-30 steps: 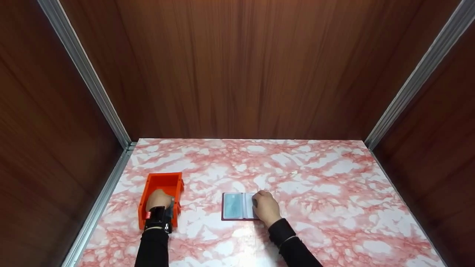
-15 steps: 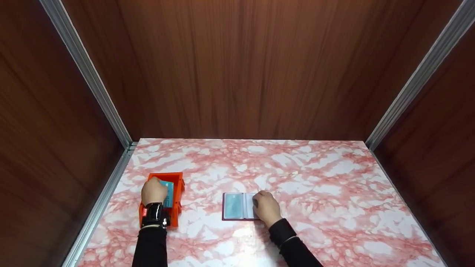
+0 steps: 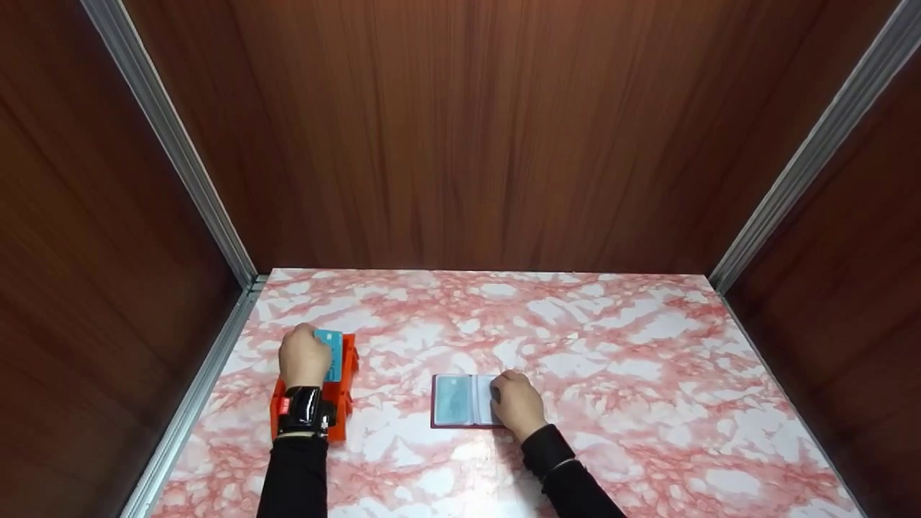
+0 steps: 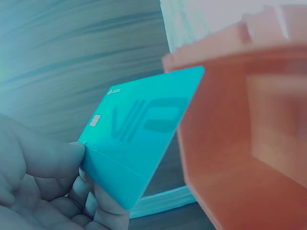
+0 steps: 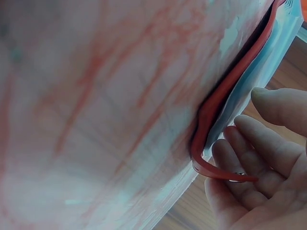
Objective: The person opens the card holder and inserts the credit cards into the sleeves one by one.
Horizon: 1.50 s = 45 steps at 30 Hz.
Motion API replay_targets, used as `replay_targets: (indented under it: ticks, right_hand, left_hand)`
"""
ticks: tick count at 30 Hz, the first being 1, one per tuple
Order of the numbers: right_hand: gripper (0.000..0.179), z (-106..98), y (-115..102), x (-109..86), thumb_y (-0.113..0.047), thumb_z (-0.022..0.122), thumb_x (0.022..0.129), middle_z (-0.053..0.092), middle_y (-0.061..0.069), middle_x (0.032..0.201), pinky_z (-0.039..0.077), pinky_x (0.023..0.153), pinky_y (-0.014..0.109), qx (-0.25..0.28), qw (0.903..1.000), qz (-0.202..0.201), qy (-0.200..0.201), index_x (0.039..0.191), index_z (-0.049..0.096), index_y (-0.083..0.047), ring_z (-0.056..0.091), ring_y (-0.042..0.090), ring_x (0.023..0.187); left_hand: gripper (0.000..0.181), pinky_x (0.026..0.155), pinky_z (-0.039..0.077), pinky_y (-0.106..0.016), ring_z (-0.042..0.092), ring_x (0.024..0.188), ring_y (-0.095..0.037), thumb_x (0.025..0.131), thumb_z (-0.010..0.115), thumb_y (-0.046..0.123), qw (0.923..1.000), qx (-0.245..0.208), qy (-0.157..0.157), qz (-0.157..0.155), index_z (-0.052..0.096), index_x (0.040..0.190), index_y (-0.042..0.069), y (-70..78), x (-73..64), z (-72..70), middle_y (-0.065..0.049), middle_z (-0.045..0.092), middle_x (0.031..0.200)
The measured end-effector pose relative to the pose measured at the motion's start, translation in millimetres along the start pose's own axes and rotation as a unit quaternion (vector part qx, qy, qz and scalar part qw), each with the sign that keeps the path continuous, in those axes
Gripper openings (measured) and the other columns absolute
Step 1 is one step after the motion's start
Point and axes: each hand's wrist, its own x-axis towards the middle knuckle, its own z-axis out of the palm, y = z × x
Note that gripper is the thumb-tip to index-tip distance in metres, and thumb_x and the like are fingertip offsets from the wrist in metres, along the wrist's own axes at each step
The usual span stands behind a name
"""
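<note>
My left hand (image 3: 304,356) pinches a turquoise bank-style card (image 4: 144,115) by one end, thumb on its face. The card carries a chip and large "VIP" lettering. Hand and card are over the far part of an orange plastic bin (image 3: 350,360); the hand hides much of its inside. In the middle lies an opened card holder (image 3: 452,399) with a red cover, a pale blue-green card showing in its left sleeve. My right hand (image 3: 519,404) holds its right side, thumb by the clear pages and curled fingers at the edge, where a red snap strap (image 5: 216,171) reaches into the palm.
The pink-and-white marbled table (image 3: 611,345) has dark wood panels (image 3: 460,144) behind it and at both sides. Metal rails (image 3: 187,165) run up the corners and along the left edge.
My left hand has risen from inside the orange bin toward its far end, bringing the turquoise card up. The right hand and the card holder have stayed in place.
</note>
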Motion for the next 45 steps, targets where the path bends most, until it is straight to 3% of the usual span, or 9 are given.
replay_targets:
  ticks: [16, 22, 29, 38, 45]
  right_hand:
    - [0.022, -1, -2, 0.4, -0.006, 0.079, 0.074, 0.066, 0.013, 0.097, 0.053, 0.077, 0.047, 0.003, 0.9997, 0.017, -0.014, 0.095, 0.072, -0.004, 0.064, 0.035, 0.093]
    - [0.028, -4, -6, 3.9, -0.007, 0.078, 0.078, 0.067, 0.015, 0.101, 0.052, 0.082, 0.047, 0.033, 0.9993, 0.018, -0.010, 0.104, 0.070, -0.002, 0.063, 0.035, 0.098]
    - [0.031, -9, -12, 10.8, -0.006, 0.076, 0.082, 0.069, 0.013, 0.097, 0.050, 0.085, 0.046, 0.078, 0.9968, 0.000, 0.017, 0.110, 0.067, 0.003, 0.064, 0.034, 0.095]
    - [0.031, -9, -18, 12.0, -0.007, 0.073, 0.087, 0.068, 0.017, 0.102, 0.051, 0.086, 0.045, 0.156, 0.9877, 0.013, -0.002, 0.115, 0.064, 0.005, 0.066, 0.032, 0.096]
    - [0.028, -3, -21, 9.8, -0.009, 0.070, 0.091, 0.066, 0.017, 0.099, 0.053, 0.080, 0.043, 0.172, 0.9851, 0.004, -0.007, 0.113, 0.063, 0.007, 0.066, 0.031, 0.090]
  left_hand:
    - [0.019, 0.086, 0.047, -0.054, 0.061, 0.098, -0.046, 0.093, 0.054, -0.002, 0.9979, -0.039, -0.017, 0.048, 0.062, 0.107, -0.012, 30.0, -16.2, 31.2, -0.029, 0.065, 0.101]
    - [0.016, 0.086, 0.048, -0.052, 0.061, 0.097, -0.044, 0.092, 0.056, -0.002, 0.9959, -0.068, -0.046, 0.039, 0.061, 0.104, -0.011, 37.7, -26.7, 52.0, -0.027, 0.066, 0.101]
    - [0.013, 0.086, 0.049, -0.050, 0.063, 0.095, -0.041, 0.089, 0.058, -0.002, 0.9930, -0.086, -0.054, 0.059, 0.064, 0.098, -0.008, 46.6, -39.4, 78.8, -0.023, 0.068, 0.098]
    - [0.011, 0.085, 0.049, -0.049, 0.064, 0.093, -0.039, 0.086, 0.063, -0.002, 0.9884, -0.118, -0.079, 0.055, 0.064, 0.096, -0.007, 54.9, -59.4, 116.4, -0.020, 0.068, 0.093]
    - [0.008, 0.084, 0.050, -0.048, 0.064, 0.091, -0.037, 0.086, 0.064, -0.002, 0.9840, -0.141, -0.095, 0.053, 0.064, 0.093, -0.005, 61.5, -76.1, 137.4, -0.018, 0.068, 0.092]
